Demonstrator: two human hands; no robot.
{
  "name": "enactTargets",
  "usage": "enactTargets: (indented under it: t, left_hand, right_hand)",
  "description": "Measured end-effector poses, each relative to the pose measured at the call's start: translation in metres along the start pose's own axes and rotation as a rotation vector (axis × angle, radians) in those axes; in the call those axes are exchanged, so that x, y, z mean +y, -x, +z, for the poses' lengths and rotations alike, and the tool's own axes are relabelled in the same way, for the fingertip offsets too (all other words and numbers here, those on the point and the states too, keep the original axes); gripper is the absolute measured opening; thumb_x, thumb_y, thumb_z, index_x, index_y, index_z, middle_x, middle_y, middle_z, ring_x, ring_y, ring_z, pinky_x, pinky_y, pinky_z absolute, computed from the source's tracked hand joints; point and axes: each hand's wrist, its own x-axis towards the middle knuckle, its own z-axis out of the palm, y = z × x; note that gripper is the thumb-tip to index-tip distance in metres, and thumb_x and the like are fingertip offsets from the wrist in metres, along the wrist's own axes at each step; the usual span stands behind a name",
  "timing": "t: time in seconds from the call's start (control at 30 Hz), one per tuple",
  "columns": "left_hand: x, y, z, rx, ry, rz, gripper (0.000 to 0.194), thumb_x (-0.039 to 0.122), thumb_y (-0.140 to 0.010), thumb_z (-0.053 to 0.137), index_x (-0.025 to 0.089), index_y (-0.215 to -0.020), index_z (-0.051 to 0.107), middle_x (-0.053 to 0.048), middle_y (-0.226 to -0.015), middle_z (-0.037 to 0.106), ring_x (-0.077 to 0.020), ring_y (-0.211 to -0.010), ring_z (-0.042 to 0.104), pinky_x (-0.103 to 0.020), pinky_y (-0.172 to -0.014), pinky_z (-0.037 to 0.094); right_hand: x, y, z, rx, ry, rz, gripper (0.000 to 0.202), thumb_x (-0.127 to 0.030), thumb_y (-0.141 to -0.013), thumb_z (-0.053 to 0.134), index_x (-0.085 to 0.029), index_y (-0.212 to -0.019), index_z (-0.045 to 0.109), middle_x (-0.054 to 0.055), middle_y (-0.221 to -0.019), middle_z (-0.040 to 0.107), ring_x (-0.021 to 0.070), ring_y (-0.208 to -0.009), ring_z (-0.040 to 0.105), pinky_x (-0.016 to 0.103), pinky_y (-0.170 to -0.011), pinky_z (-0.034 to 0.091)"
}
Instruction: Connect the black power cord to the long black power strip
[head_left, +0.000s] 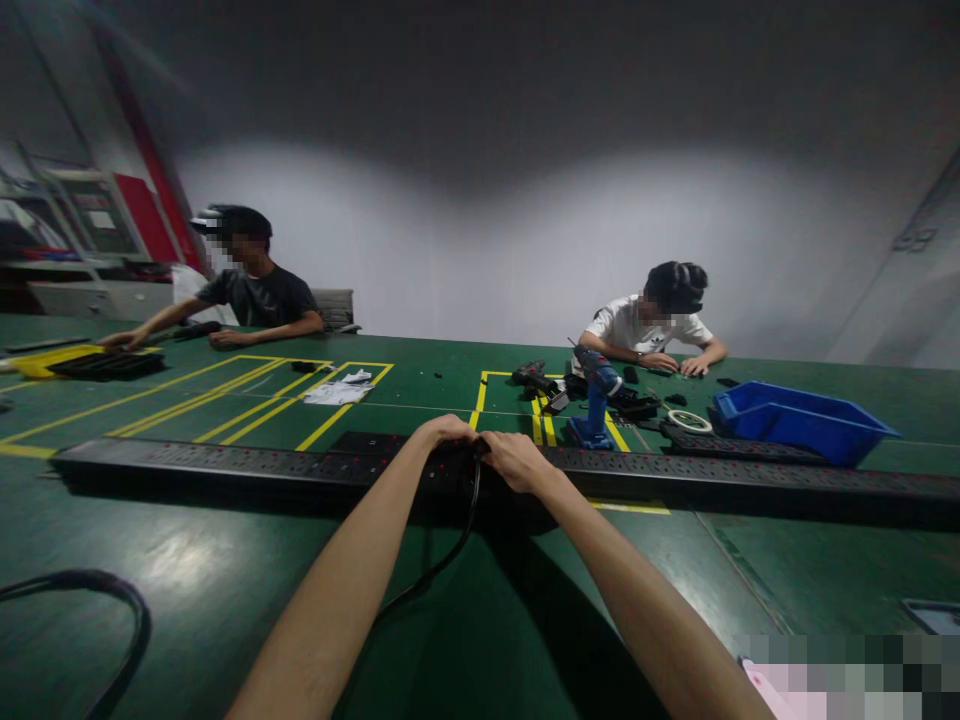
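Note:
Both my hands meet at the middle of a long black strip (247, 470) with small red marks, lying across the green table. My left hand (448, 432) has its fingers bent and closed over the strip's top. Beside it, my right hand (514, 458) is closed too, its fingertips nearly touching the left ones. Between them a black cable (469, 520) hangs down and curves toward me under my left forearm. The small part at my fingertips is too dark to make out.
A blue power drill (598, 395) stands behind the strip, with a blue bin (806, 420) to its right. White gloves (341, 388) lie behind left of centre. Two people sit across the table. A thick black cable (112, 580) loops at the front left.

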Motion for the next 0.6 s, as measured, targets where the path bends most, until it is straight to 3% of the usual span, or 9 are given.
enactTargets:
  t: [0.13, 0.23, 0.3, 0.4, 0.5, 0.6]
  left_hand:
    - [-0.002, -0.002, 0.000, -0.004, 0.014, 0.001, 0.015, 0.026, -0.057, 0.070, 0.013, -0.064, 0.066, -0.002, -0.072, 0.068, -0.0142, -0.061, 0.059, -0.022, -0.053, 0.046]
    - [-0.001, 0.000, 0.000, -0.011, 0.024, -0.017, 0.013, 0.025, -0.058, 0.068, 0.014, -0.065, 0.067, -0.003, -0.071, 0.069, -0.0154, -0.062, 0.061, -0.022, -0.053, 0.047]
    - [0.000, 0.002, 0.000, -0.013, 0.034, -0.023, 0.012, 0.024, -0.058, 0.068, 0.014, -0.066, 0.067, -0.003, -0.071, 0.069, -0.0159, -0.063, 0.062, -0.022, -0.053, 0.047]
    - [0.002, 0.003, -0.001, -0.009, 0.047, -0.018, 0.013, 0.025, -0.059, 0.070, 0.014, -0.065, 0.067, -0.002, -0.069, 0.069, -0.0159, -0.063, 0.062, -0.021, -0.053, 0.046]
    - [0.003, 0.005, -0.002, -0.025, 0.053, -0.025, 0.015, 0.028, -0.059, 0.071, 0.014, -0.065, 0.066, -0.003, -0.069, 0.069, -0.0165, -0.063, 0.063, -0.022, -0.053, 0.047]
    - [0.004, 0.007, -0.003, -0.039, 0.055, -0.038, 0.014, 0.026, -0.060, 0.070, 0.014, -0.066, 0.067, -0.004, -0.071, 0.070, -0.0169, -0.063, 0.064, -0.022, -0.052, 0.048]
  right_hand:
    - [0.003, 0.001, 0.005, 0.023, -0.067, 0.036, 0.031, -0.035, -0.095, 0.044, -0.018, -0.118, 0.056, 0.012, -0.111, 0.066, 0.0258, -0.102, 0.061, 0.033, -0.084, 0.043]
    - [0.011, 0.000, 0.013, 0.096, -0.295, 0.046, 0.036, -0.028, -0.088, 0.053, -0.023, -0.124, 0.057, 0.007, -0.121, 0.064, 0.0229, -0.111, 0.058, 0.031, -0.093, 0.041]
    - [0.017, -0.002, 0.016, 0.125, -0.482, 0.075, 0.036, -0.027, -0.089, 0.049, -0.025, -0.124, 0.059, 0.003, -0.124, 0.063, 0.0210, -0.114, 0.056, 0.031, -0.097, 0.040]
    - [0.021, -0.006, 0.019, 0.139, -0.656, 0.148, 0.034, -0.038, -0.093, 0.043, -0.026, -0.116, 0.065, 0.001, -0.122, 0.065, 0.0218, -0.115, 0.056, 0.034, -0.098, 0.041]
    - [0.019, -0.007, 0.020, 0.150, -0.714, 0.163, 0.036, -0.049, -0.087, 0.054, -0.026, -0.111, 0.068, 0.003, -0.114, 0.068, 0.0246, -0.109, 0.059, 0.037, -0.095, 0.044]
    - [0.018, -0.006, 0.021, 0.161, -0.750, 0.138, 0.037, -0.050, -0.083, 0.061, -0.025, -0.108, 0.069, 0.004, -0.108, 0.069, 0.0251, -0.105, 0.061, 0.038, -0.094, 0.045]
